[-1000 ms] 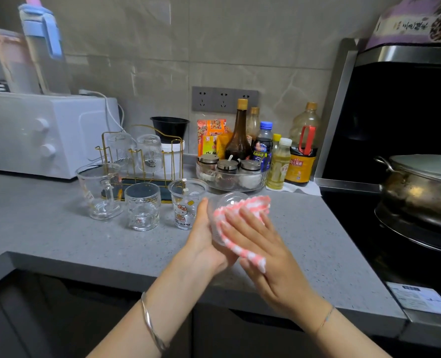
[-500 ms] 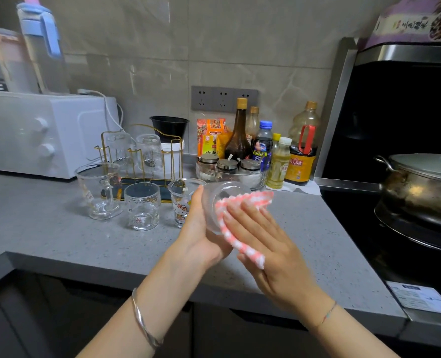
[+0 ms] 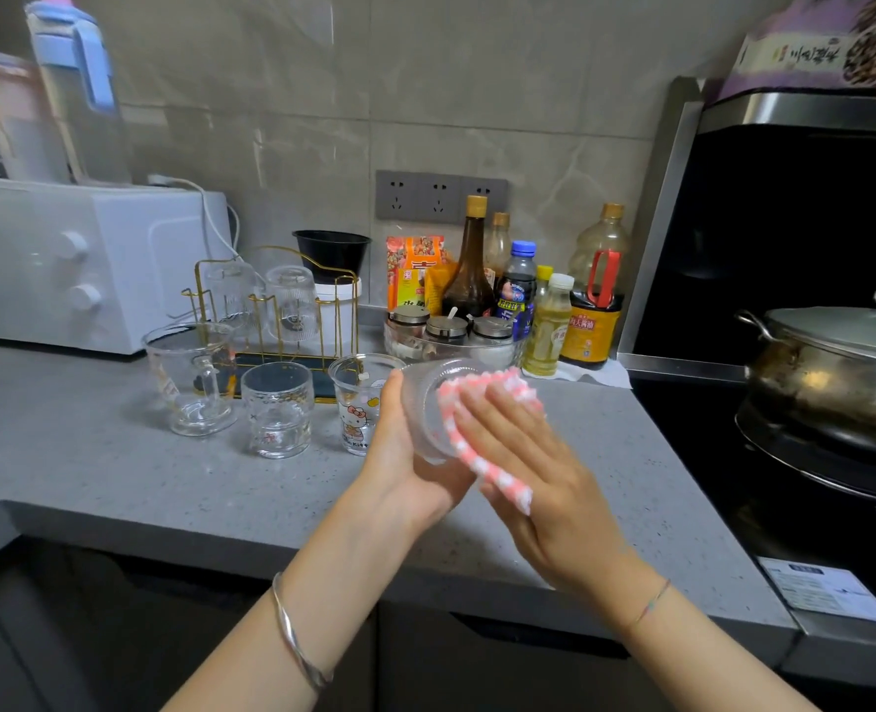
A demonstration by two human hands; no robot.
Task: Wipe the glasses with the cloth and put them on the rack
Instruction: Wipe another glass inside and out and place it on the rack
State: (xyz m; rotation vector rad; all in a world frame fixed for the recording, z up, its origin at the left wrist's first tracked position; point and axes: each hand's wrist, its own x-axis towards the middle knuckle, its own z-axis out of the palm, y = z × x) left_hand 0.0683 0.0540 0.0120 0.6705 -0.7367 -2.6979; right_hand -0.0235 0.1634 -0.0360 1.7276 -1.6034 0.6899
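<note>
My left hand point(image 3: 409, 462) grips a clear glass point(image 3: 424, 411) tilted on its side above the counter. My right hand point(image 3: 531, 472) presses a pink-and-white checked cloth point(image 3: 482, 403) flat against the glass with straight fingers. Three more glasses stand on the counter: a handled mug point(image 3: 192, 377), a ribbed tumbler point(image 3: 278, 408) and a cartoon-printed cup point(image 3: 356, 398). Behind them a gold wire rack point(image 3: 271, 310) holds two upturned glasses point(image 3: 292, 303).
A white oven point(image 3: 81, 264) stands at the back left. Sauce bottles point(image 3: 523, 295) and a bowl of spice jars point(image 3: 451, 339) crowd the back middle. A stove with a lidded steel pot point(image 3: 831, 372) lies to the right. The grey counter point(image 3: 117, 480) ends near me.
Both hands with the glass and cloth have shifted a little up and away from me. The glass has tilted further so its mouth faces right, with the cloth rubbing over it.
</note>
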